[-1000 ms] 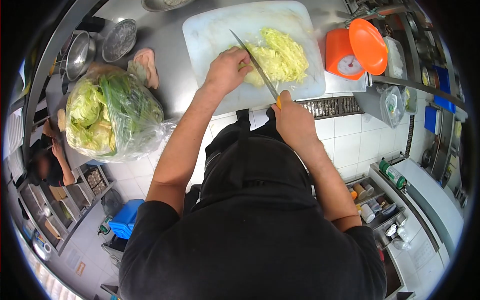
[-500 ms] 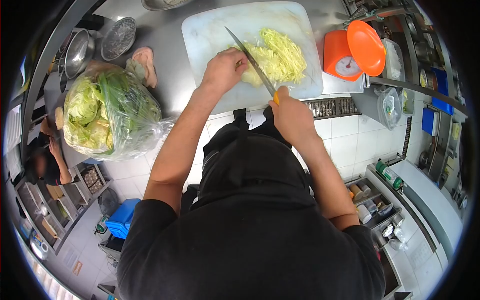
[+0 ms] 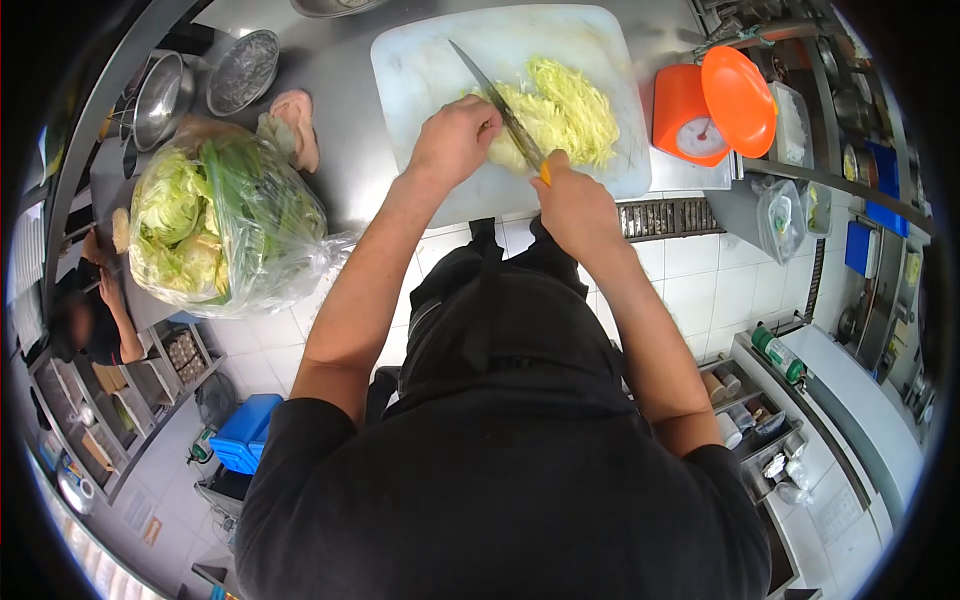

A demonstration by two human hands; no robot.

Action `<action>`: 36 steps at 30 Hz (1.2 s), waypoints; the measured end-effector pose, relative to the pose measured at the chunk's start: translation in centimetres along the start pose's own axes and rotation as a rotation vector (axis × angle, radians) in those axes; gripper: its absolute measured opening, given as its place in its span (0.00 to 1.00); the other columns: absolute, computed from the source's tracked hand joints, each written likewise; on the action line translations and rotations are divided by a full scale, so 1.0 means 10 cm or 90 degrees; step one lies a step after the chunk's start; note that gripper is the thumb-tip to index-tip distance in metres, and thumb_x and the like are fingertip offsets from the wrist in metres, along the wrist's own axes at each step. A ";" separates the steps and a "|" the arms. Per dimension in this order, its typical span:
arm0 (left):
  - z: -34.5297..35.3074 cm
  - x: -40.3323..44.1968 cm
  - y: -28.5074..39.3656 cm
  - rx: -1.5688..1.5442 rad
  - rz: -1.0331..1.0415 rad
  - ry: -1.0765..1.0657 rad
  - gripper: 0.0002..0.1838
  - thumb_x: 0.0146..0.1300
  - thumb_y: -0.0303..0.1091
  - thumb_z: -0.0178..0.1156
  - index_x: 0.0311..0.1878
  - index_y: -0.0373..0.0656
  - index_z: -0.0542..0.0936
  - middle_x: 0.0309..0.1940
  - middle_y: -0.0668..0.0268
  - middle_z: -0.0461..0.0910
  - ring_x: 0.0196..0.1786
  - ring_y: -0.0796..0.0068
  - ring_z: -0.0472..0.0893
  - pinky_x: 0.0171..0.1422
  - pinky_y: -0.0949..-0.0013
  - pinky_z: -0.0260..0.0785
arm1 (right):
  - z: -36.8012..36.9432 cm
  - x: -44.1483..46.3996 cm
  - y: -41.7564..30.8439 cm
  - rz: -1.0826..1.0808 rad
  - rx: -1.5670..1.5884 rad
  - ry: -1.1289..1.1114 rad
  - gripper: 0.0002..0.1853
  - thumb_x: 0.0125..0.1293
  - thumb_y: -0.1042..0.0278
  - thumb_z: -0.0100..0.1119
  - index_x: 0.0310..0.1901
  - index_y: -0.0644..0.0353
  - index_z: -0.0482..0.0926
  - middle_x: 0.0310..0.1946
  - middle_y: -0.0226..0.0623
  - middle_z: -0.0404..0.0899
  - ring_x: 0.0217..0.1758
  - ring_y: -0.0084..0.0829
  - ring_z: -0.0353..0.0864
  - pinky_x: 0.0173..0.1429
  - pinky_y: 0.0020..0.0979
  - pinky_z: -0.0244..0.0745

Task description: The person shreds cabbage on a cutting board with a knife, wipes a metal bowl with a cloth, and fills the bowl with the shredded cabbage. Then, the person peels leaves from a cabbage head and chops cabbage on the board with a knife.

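A white cutting board [image 3: 410,55] holds a pile of shredded pale-green lettuce [image 3: 575,118]. My right hand [image 3: 580,205] is wrapped round the yellow handle of a long knife [image 3: 508,115], whose blade slants up and to the left across the board. Curled fingers of my left hand [image 3: 457,138] press on the lettuce close beside the blade. The piece under those fingers is mostly hidden, and I cannot tell whether the edge touches the board.
Left of the board, a clear plastic bag [image 3: 235,220] bulges with lettuce. Behind it lie a crumpled cloth [image 3: 292,125] and metal bowls [image 3: 243,72]. An orange scale [image 3: 690,110] stands to the right. Another person [image 3: 105,320] is at far left.
The knife handle and my right hand have moved slightly away from my body. My left hand keeps its place beside the blade, and the whole view has shifted a little.
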State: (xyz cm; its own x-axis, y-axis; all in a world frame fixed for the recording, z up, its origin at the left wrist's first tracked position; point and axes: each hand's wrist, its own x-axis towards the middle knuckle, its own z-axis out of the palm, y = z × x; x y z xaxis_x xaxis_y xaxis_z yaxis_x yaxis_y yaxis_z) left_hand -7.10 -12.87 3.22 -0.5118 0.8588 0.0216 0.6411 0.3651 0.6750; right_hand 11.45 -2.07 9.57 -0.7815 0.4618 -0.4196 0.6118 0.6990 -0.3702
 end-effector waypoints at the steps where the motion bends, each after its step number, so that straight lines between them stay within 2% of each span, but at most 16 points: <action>1: -0.01 0.00 0.01 -0.001 -0.001 -0.002 0.05 0.67 0.29 0.70 0.43 0.41 0.84 0.44 0.60 0.86 0.46 0.54 0.87 0.53 0.57 0.79 | -0.08 -0.09 -0.04 0.008 -0.001 -0.008 0.16 0.81 0.58 0.57 0.52 0.65 0.69 0.33 0.56 0.88 0.40 0.60 0.90 0.45 0.55 0.85; 5: -0.01 0.02 0.01 -0.004 -0.021 -0.006 0.05 0.67 0.29 0.70 0.43 0.41 0.84 0.44 0.60 0.86 0.45 0.54 0.87 0.52 0.57 0.80 | -0.10 -0.34 -0.03 0.014 0.031 -0.012 0.17 0.79 0.59 0.60 0.52 0.65 0.69 0.32 0.60 0.86 0.38 0.64 0.88 0.43 0.59 0.82; 8: 0.03 0.01 -0.04 -0.016 -0.009 0.011 0.05 0.67 0.29 0.70 0.43 0.41 0.84 0.44 0.60 0.86 0.45 0.55 0.87 0.51 0.57 0.80 | -0.13 -0.42 -0.09 0.036 0.008 -0.054 0.16 0.80 0.61 0.58 0.52 0.65 0.68 0.33 0.58 0.87 0.40 0.61 0.90 0.45 0.56 0.84; 14: 0.02 0.00 -0.01 -0.013 0.000 0.014 0.04 0.68 0.30 0.69 0.43 0.42 0.84 0.44 0.62 0.86 0.44 0.55 0.87 0.51 0.57 0.79 | 0.34 -0.05 -0.01 0.032 0.024 -0.019 0.17 0.81 0.58 0.57 0.53 0.65 0.68 0.34 0.58 0.87 0.41 0.61 0.90 0.47 0.57 0.84; 17: -0.03 -0.03 0.02 -0.023 -0.035 -0.029 0.06 0.68 0.30 0.69 0.46 0.42 0.85 0.47 0.60 0.86 0.48 0.54 0.87 0.53 0.57 0.79 | 0.44 0.12 0.03 0.038 0.039 -0.012 0.18 0.81 0.55 0.56 0.54 0.64 0.68 0.36 0.59 0.87 0.43 0.61 0.89 0.48 0.57 0.84; 23: -0.19 -0.16 0.00 -0.055 0.088 -0.042 0.13 0.68 0.27 0.66 0.55 0.41 0.85 0.55 0.57 0.85 0.57 0.49 0.85 0.63 0.57 0.79 | 0.43 0.15 0.17 0.026 0.092 -0.007 0.21 0.80 0.53 0.58 0.56 0.64 0.69 0.37 0.61 0.87 0.45 0.63 0.88 0.49 0.59 0.82; 32: -0.12 -0.02 -0.05 0.006 0.042 -0.068 0.12 0.65 0.27 0.70 0.52 0.44 0.86 0.59 0.59 0.83 0.59 0.52 0.83 0.64 0.55 0.78 | 0.17 -0.09 0.37 0.018 0.024 0.014 0.20 0.79 0.54 0.61 0.56 0.64 0.71 0.35 0.59 0.87 0.42 0.62 0.88 0.45 0.58 0.81; 35: -0.10 0.01 -0.04 0.100 0.097 0.021 0.10 0.63 0.28 0.72 0.48 0.45 0.88 0.58 0.61 0.83 0.60 0.53 0.82 0.65 0.56 0.77 | 0.06 -0.16 0.35 0.004 0.010 0.020 0.18 0.78 0.56 0.62 0.54 0.63 0.71 0.33 0.56 0.87 0.39 0.60 0.89 0.43 0.56 0.82; 36: -0.08 0.03 -0.05 0.094 0.070 0.029 0.10 0.62 0.29 0.73 0.48 0.46 0.89 0.57 0.61 0.82 0.60 0.54 0.82 0.66 0.56 0.77 | 0.01 -0.18 0.31 0.000 0.004 0.026 0.18 0.78 0.56 0.62 0.53 0.63 0.71 0.33 0.55 0.87 0.38 0.59 0.89 0.42 0.55 0.83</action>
State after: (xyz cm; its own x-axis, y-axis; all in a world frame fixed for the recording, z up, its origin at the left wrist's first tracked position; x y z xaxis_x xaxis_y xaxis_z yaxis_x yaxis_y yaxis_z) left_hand -8.06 -13.10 3.51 -0.4572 0.8806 0.1247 0.7701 0.3218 0.5508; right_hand 14.79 -0.80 9.05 -0.7854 0.4839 -0.3860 0.6128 0.6955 -0.3751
